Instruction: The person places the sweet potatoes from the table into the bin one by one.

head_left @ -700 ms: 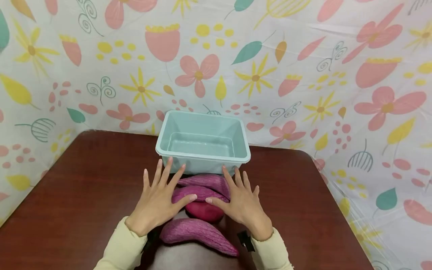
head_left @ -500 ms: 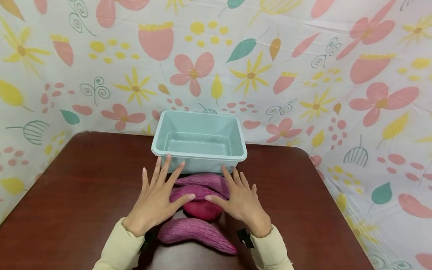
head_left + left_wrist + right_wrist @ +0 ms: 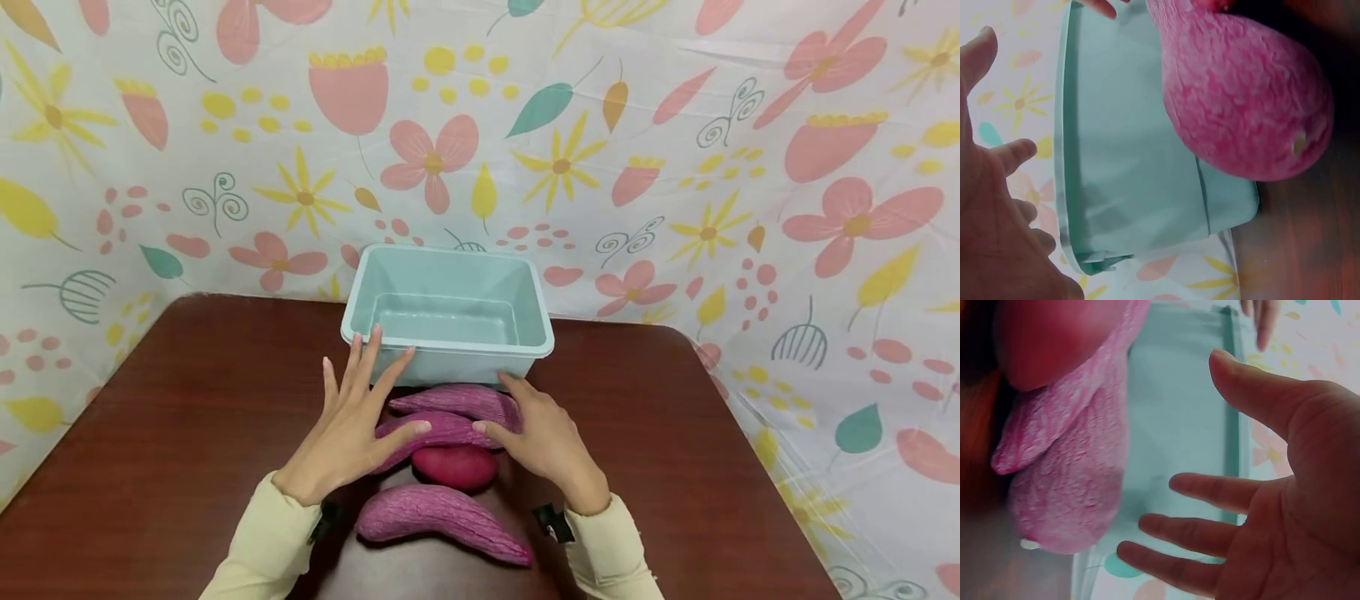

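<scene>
Two long purple vegetables with wrinkled skin, like sweet potatoes, lie crosswise one behind the other: a rear one (image 3: 453,400) and a middle one (image 3: 435,429). Close in front is a smooth dark red oval one (image 3: 456,468). A curved purple one (image 3: 438,518) lies nearest me. My left hand (image 3: 341,437) hovers at their left, fingers straight and spread, holding nothing. From the right, my right hand (image 3: 551,437) reaches over their ends, its thumb overlapping the middle one in the head view. The right wrist view shows its fingers (image 3: 1191,534) apart and its palm bare.
A pale blue-green plastic bin (image 3: 450,343), with nothing inside, stands right behind the vegetables. Everything sits on a dark brown wooden table (image 3: 660,433). A flower-printed cloth (image 3: 637,108) hangs behind and beside the table.
My right hand has turned inward and its fingers have lowered over the vegetables' right ends. My left fingertips have risen slightly across the bin's front. The vegetables stay in about the same places.
</scene>
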Tool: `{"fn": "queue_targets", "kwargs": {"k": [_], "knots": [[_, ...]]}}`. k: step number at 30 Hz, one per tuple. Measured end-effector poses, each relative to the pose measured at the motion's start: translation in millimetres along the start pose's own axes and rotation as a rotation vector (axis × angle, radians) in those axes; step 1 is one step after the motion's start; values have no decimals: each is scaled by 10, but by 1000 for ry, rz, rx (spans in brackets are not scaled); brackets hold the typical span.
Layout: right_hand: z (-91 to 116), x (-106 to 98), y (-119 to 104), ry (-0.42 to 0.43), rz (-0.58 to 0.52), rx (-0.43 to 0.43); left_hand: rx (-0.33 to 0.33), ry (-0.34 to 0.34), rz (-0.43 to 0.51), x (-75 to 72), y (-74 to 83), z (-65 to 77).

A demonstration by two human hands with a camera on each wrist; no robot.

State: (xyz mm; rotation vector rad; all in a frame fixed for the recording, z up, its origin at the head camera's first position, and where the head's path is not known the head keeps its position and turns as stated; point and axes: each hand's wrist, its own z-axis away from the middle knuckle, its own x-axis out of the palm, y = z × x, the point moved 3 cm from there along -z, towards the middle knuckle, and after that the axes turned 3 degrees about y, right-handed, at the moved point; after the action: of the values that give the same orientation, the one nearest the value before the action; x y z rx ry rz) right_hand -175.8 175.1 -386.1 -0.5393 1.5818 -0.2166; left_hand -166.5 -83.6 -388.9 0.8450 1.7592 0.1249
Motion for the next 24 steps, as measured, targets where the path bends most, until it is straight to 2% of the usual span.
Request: {"fn": "queue_targets", "kwargs": {"k": [7, 12, 20, 24], "knots": [[-39, 59, 106, 7, -61, -15, -5, 50, 8, 18, -97, -90], [-39, 123, 177, 6, -84, 17, 6, 71, 47, 16, -181, -139], [-114, 172, 269, 36, -99, 32, 65, 179, 125, -96, -356, -298], [-127, 201, 312, 37, -110, 35, 54, 206, 151, -130, -424, -363]]}}
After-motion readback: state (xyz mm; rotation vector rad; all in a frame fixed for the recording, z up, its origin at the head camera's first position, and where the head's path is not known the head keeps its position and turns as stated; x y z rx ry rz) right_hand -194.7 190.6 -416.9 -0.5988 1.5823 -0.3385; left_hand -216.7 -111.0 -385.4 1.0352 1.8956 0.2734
